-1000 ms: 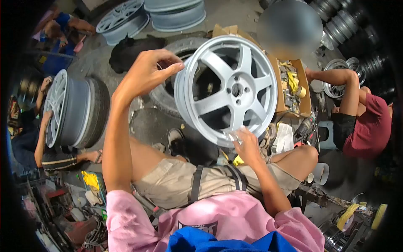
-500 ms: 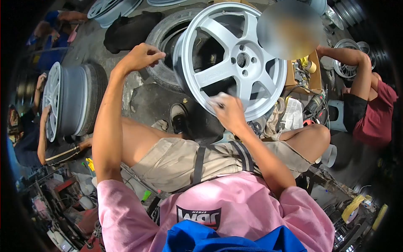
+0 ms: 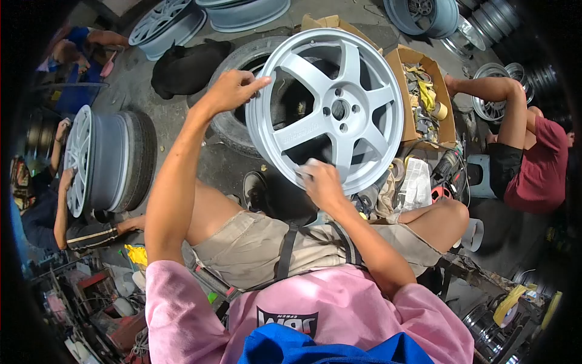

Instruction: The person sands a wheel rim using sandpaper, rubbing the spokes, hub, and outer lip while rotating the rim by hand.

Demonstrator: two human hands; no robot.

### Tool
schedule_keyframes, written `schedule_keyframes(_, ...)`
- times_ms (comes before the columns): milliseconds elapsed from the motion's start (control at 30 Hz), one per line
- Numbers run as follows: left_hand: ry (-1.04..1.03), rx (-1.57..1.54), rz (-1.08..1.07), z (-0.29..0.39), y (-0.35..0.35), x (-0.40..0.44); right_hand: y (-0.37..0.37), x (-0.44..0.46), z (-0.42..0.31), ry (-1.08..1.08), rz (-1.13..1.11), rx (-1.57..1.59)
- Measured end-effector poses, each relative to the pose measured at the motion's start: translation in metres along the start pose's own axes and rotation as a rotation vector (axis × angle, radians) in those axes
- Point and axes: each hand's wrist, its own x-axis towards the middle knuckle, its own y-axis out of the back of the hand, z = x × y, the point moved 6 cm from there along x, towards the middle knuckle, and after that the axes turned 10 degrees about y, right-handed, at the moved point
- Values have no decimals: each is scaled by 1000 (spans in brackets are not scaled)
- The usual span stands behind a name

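Observation:
A silver six-spoke alloy wheel (image 3: 303,134) stands tilted in front of me, its face toward me. My left hand (image 3: 233,92) is at its upper left edge; the fingers are stretched out, with a fingertip at the rim. Low on the wheel, my right hand (image 3: 324,187) is closed around a small pale pad (image 3: 312,162), which lies against the lower rim. Most of the pad is hidden by my fingers, so its exact kind is unclear. Behind the wheel a worn tyre (image 3: 233,130) lies on the floor.
A cardboard box (image 3: 448,124) of tape and scraps stands right of the wheel, with a power tool (image 3: 447,164) near it. A black dog (image 3: 182,71) lies at upper left. Co-workers sit left, beside another wheel (image 3: 106,161), and right, in a maroon shirt (image 3: 542,173).
My left hand has come to the wheel's rim from just left of it. My right hand stays at the lower rim. The view has shifted, showing more of the floor ahead.

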Motion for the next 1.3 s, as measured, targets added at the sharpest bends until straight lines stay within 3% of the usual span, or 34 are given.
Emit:
schedule_keyframes(167, -74, 250, 43, -2, -12, 0, -1, 9, -15, 71, 7, 0)
schedule_keyframes(233, -52, 237, 31, -5, -15, -1, 1, -26, 16, -4, -88, -170)
schedule_keyframes(367, -38, 216, 12, -8, -21, 3, -5, -11, 17, -27, -94, -139)
schedule_keyframes(400, -15, 219, 8, -11, -22, 7, -1, 7, -7, 144, -9, -98)
schedule_keyframes(500, 22, 199, -8, -11, -23, 5, -10, 32, -20, 182, 180, -15)
schedule_keyframes(533, 28, 164, -13, -8, -21, 4, -7, 23, -18, 174, 187, -13)
schedule_keyframes(600, -11, 169, 27, 1, -15, 2, -2, -6, 3, 98, -40, -128)
schedule_keyframes(733, -27, 151, 82, -7, -15, 16, 1, -31, 21, 9, -136, -266)
schedule_keyframes(867, 24, 181, 198, 2, -20, 30, -25, 14, 9, 7, 67, -75)
schedule_keyframes(967, -70, 239, 316, 5, -23, 38, -5, 11, -3, 36, 177, 20)
schedule_keyframes(1067, -128, 221, 371, 7, -26, 54, 8, -28, 25, -89, -119, -245)
schedule_keyframes(1167, -51, 134, 317, 21, -40, 56, -5, -10, 24, -111, -64, -292)
schedule_keyframes(1200, -48, 97, 367, 20, -42, 57, -5, 7, 18, -129, -93, -128)
schedule_keyframes(1233, -39, 58, 415, 21, -42, 56, -12, 24, 19, -103, 58, -4)
schedule_keyframes(1300, -66, 67, 456, 21, -44, 54, -22, 38, 25, -182, 91, 157)
